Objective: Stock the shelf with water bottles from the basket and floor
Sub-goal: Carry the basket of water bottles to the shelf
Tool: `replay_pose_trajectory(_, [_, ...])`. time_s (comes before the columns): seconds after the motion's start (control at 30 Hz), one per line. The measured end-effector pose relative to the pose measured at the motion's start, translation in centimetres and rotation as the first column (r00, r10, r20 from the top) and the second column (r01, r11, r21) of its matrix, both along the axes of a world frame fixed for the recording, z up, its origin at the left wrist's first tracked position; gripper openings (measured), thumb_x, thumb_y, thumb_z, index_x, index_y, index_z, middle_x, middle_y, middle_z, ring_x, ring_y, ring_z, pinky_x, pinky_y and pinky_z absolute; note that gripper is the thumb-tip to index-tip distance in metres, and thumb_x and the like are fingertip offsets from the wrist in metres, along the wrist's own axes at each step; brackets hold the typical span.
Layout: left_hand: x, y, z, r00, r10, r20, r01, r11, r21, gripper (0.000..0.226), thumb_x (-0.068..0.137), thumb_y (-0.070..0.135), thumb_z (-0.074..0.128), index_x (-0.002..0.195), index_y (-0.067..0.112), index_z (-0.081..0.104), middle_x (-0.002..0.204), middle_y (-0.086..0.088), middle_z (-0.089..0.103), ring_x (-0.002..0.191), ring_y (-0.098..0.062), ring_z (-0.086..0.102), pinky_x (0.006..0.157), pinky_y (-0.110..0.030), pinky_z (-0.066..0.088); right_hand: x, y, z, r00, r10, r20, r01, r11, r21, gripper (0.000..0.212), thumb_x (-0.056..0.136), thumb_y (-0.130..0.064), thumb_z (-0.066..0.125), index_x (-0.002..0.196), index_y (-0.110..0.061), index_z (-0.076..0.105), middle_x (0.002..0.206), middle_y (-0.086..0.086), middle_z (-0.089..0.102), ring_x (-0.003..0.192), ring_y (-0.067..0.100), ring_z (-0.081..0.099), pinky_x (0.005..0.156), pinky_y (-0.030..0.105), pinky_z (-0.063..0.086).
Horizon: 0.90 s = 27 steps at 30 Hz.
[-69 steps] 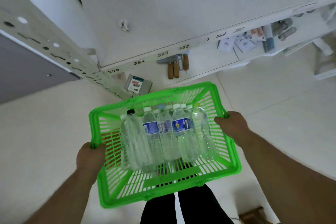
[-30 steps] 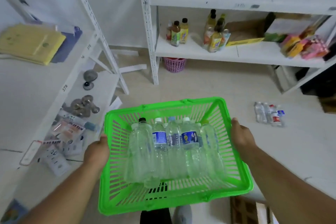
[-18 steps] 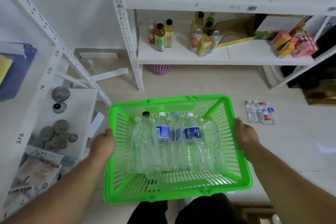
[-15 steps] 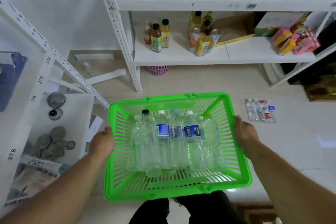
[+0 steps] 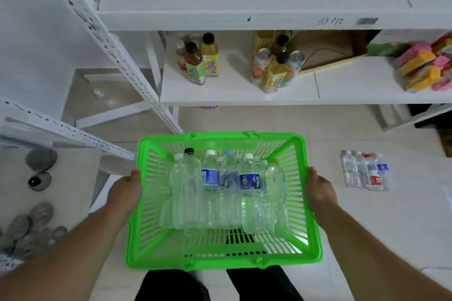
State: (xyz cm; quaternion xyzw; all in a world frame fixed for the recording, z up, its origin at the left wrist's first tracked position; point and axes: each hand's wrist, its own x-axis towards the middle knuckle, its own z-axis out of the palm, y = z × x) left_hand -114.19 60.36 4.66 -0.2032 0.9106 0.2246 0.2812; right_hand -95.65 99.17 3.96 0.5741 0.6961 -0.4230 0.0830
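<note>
Both hands, left grip and right grip, clasped the bottle-filled basket by its rims, seemingly carrying it shelfward; next, set it down.

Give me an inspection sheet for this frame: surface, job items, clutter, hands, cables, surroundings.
Surface: pale tiled floor; white shelf ahead.
Job items: green basket holding water bottles lying side by side; bottle pack on the floor to the right.
Clutter: juice bottles and cans on the shelf; colourful packs at right; cardboard box.
Hands: left hand and right hand grip the basket's side rims.
Cables: nothing seen.
Surroundings: second rack at left with grey round items.
</note>
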Motion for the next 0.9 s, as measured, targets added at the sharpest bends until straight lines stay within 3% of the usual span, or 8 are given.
replay_pose_trajectory(0.07, [-2.1, 1.9, -2.5, 1.000, 0.029, 0.001, -0.029, 0.999, 0.026, 0.052, 0.107, 0.030, 0.024, 0.119, -0.009, 0.056, 0.124, -0.039, 0.057, 0.115, -0.046, 0.056, 0.094, -0.044, 0.043, -2.2, 1.9, -2.6, 1.000, -0.014, 0.023, 0.014, 1.000, -0.002, 0.066, 0.102, -0.054, 0.027, 0.103, -0.002, 0.068, 0.097, 0.023, 0.066, 0.091, 0.038, 0.063, 0.078, 0.038, 0.047])
replay_pose_trajectory(0.23, [-5.8, 4.8, -8.6, 0.999, 0.018, -0.038, -0.019, 1.000, -0.009, 0.071, 0.105, 0.047, 0.023, 0.108, -0.011, 0.066, 0.117, -0.039, 0.061, 0.111, -0.046, 0.058, 0.091, -0.044, 0.042, -6.1, 4.6, -9.0, 0.996, -0.059, 0.062, 0.059, 0.998, 0.004, 0.065, 0.099, -0.060, 0.025, 0.096, -0.010, 0.066, 0.082, 0.014, 0.063, 0.077, 0.031, 0.061, 0.071, 0.036, 0.045])
replay_pose_trajectory(0.37, [-9.9, 6.4, -16.6, 0.999, -0.012, -0.043, 0.012, 1.000, 0.001, 0.074, 0.104, 0.050, 0.022, 0.106, -0.008, 0.067, 0.115, -0.038, 0.062, 0.109, -0.046, 0.060, 0.091, -0.045, 0.044, -9.9, 5.9, -17.0, 0.993, -0.089, 0.073, 0.086, 0.996, 0.039, 0.065, 0.098, -0.060, 0.027, 0.096, -0.009, 0.068, 0.090, 0.020, 0.065, 0.084, 0.035, 0.062, 0.073, 0.036, 0.045])
replay_pose_trajectory(0.53, [-12.7, 7.6, -25.1, 0.999, -0.011, -0.049, 0.010, 1.000, -0.010, 0.074, 0.104, 0.050, 0.022, 0.105, -0.008, 0.068, 0.114, -0.038, 0.062, 0.108, -0.046, 0.060, 0.085, -0.041, 0.041, -13.0, 7.4, -26.3, 0.988, -0.110, 0.105, 0.106, 0.993, 0.044, 0.062, 0.099, -0.057, 0.030, 0.084, -0.007, 0.065, 0.069, 0.010, 0.058, 0.062, 0.024, 0.055, 0.052, 0.028, 0.034])
replay_pose_trajectory(0.6, [-15.2, 8.1, -33.8, 0.998, 0.008, -0.063, -0.009, 1.000, -0.019, 0.073, 0.104, 0.050, 0.022, 0.106, -0.009, 0.067, 0.113, -0.038, 0.062, 0.107, -0.046, 0.060, 0.088, -0.043, 0.043, -15.3, 7.9, -35.6, 0.986, -0.142, 0.088, 0.137, 0.989, 0.055, 0.063, 0.097, -0.059, 0.032, 0.077, -0.008, 0.063, 0.067, 0.011, 0.058, 0.060, 0.025, 0.055, 0.052, 0.028, 0.035])
replay_pose_trajectory(0.9, [-18.8, 8.5, -42.9, 0.997, -0.018, -0.071, 0.015, 0.999, -0.036, 0.076, 0.104, 0.051, 0.021, 0.108, -0.011, 0.066, 0.113, -0.039, 0.061, 0.106, -0.049, 0.059, 0.094, -0.049, 0.047, -18.6, 8.1, -43.7, 0.987, -0.112, 0.113, 0.109, 0.993, 0.036, 0.061, 0.098, -0.059, 0.031, 0.082, -0.010, 0.064, 0.072, 0.010, 0.059, 0.062, 0.023, 0.056, 0.052, 0.027, 0.035])
